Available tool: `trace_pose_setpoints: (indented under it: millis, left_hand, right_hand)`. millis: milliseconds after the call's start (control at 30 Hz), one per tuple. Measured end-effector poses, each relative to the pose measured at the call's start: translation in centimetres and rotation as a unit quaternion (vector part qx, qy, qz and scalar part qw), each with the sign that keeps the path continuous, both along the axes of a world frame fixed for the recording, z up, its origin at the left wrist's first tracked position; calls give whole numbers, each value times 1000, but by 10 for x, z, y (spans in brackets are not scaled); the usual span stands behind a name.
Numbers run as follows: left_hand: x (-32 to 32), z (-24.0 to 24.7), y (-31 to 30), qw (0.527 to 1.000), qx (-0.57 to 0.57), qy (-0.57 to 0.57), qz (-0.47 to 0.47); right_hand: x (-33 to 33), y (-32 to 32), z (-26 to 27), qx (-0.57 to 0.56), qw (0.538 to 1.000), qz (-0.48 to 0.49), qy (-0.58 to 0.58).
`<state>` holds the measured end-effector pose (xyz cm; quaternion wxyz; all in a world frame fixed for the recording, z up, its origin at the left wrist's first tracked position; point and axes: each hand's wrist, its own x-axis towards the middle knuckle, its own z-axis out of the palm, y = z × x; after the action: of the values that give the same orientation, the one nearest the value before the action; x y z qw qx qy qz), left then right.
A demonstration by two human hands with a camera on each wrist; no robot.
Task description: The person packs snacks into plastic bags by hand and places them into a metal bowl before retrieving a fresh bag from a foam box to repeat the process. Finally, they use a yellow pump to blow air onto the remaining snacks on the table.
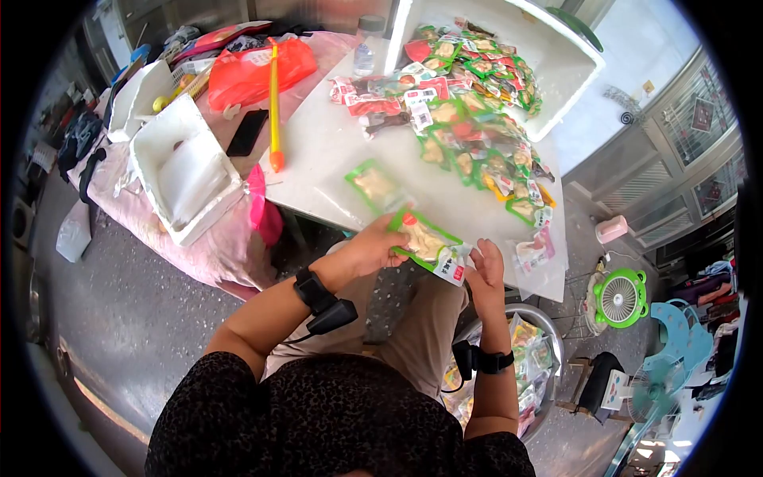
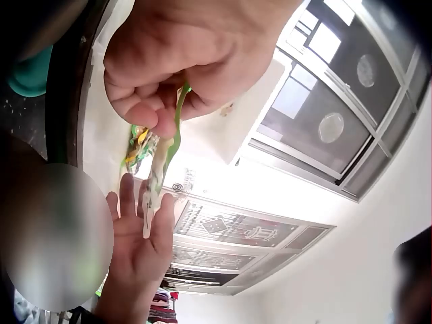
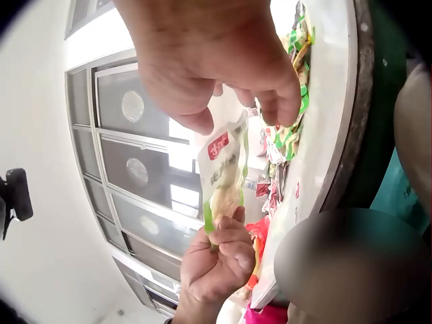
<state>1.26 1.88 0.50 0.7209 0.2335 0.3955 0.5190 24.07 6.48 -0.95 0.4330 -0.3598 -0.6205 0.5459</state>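
Observation:
My left hand pinches one end of a sealed food packet with green edges, pale food inside and a white printed end. In the left wrist view the packet appears edge-on, its lower end between the spread fingers of my right hand. The right wrist view has that right hand with thumb and fingers apart around the packet's white end. Another green-edged packet lies on the white table, just beyond my left hand.
A heap of similar packets spills from a tipped white foam box onto the table. Below on the right stands a metal basin of packets. A yellow stick, a phone and an open foam box lie left.

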Motion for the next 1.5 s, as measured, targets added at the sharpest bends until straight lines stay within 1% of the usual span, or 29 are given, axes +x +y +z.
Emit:
trace_pose_setpoints:
  millis: [33, 67, 100, 133, 167, 200, 300, 333, 400, 433, 467, 500, 533, 567, 600, 633, 667, 733, 833, 933, 1000, 1100, 1133, 1233, 1333, 1433, 1467, 1500]
  left_hand:
    - [-2, 0, 0, 1000, -6, -26, -3]
    - [-4, 1, 0, 999, -12, -51, -7]
    - [-4, 3, -1, 997, -18, -77, -11]
    - [-4, 5, -1, 997, -28, -73, -13]
    - [-3, 7, -2, 997, -37, -70, -17]
    - [-2, 9, -2, 997, -46, -66, -20]
    - [2, 1, -2, 993, -70, -70, -70]
    - [2, 2, -2, 992, -68, -76, -70]
    - [2, 3, 1, 992, -63, -87, -71]
    - [0, 2, 4, 999, -34, -8, -32]
    - [-4, -2, 9, 997, -6, 71, 6]
    - [-7, -6, 14, 987, 23, 150, 44]
    - [-8, -10, 20, 942, 98, 311, 82]
    - [-9, -13, 19, 871, 150, 459, 92]
    - [-9, -12, 17, 775, 197, 592, 99]
    - [-9, -11, 15, 656, 239, 709, 103]
    - [-9, -13, 16, 649, 221, 724, 79]
    - [-7, -25, 22, 632, 183, 752, 30]
    - [-6, -37, 31, 641, 148, 753, 24]
    - [-4, -37, 30, 672, 176, 716, 59]
    - [-3, -38, 30, 679, 192, 705, 76]
    - [-1, -33, 28, 682, 203, 697, 86]
    - [-1, -31, 27, 683, 204, 696, 87]
    - [3, -28, 23, 669, 194, 711, 91]
    - [7, -27, 23, 637, 205, 740, 67]
    - [13, -17, 20, 623, 214, 748, 79]
    - [14, -13, 18, 622, 212, 751, 72]
    - [15, -9, 17, 620, 209, 754, 64]
  right_hand:
    - [7, -5, 14, 49, 995, 36, -78]
    - [10, -9, 26, 97, 980, 72, -156]
    - [11, -13, 32, 162, 957, 79, -228]
    - [11, -17, 37, 225, 924, 85, -298]
    - [10, -21, 42, 286, 882, 90, -365]
    - [2, -25, 50, 401, 810, 35, -427]
    - [-1, -24, 46, 464, 787, 37, -405]
    - [-2, -22, 47, 455, 808, 70, -367]
    - [-1, -24, 43, 334, 879, 64, -335]
    - [0, -24, 39, 271, 907, 59, -316]
    - [1, -20, 28, 193, 954, 35, -228]
    - [1, -12, 10, 112, 984, 11, -136]
    - [1, -6, 1, 30, 999, -15, -42]
    - [1, -2, -4, -44, 999, -25, -3]
    - [1, 1, -5, -117, 992, -34, 35]
    - [1, 4, -7, -190, 978, -42, 72]
    - [-4, 4, -10, -226, 967, -70, 92]
    - [-13, 4, -13, -265, 954, -86, 109]
    - [-19, 4, -20, -288, 945, -92, 125]
    - [-29, 2, -17, -289, 945, -83, 129]
    - [-35, 0, -14, -292, 945, -73, 124]
    - [-37, 8, -27, -325, 937, -23, 130]
    - [-38, 10, -27, -326, 938, -27, 115]
    - [-42, 14, -20, -339, 937, -23, 83]
    - [-53, 24, -28, -356, 920, 43, 156]
    - [-80, 30, -25, -396, 886, 98, 221]
    - [-92, 29, -18, -408, 880, 90, 228]
    - [-96, 31, -18, -406, 887, 113, 190]
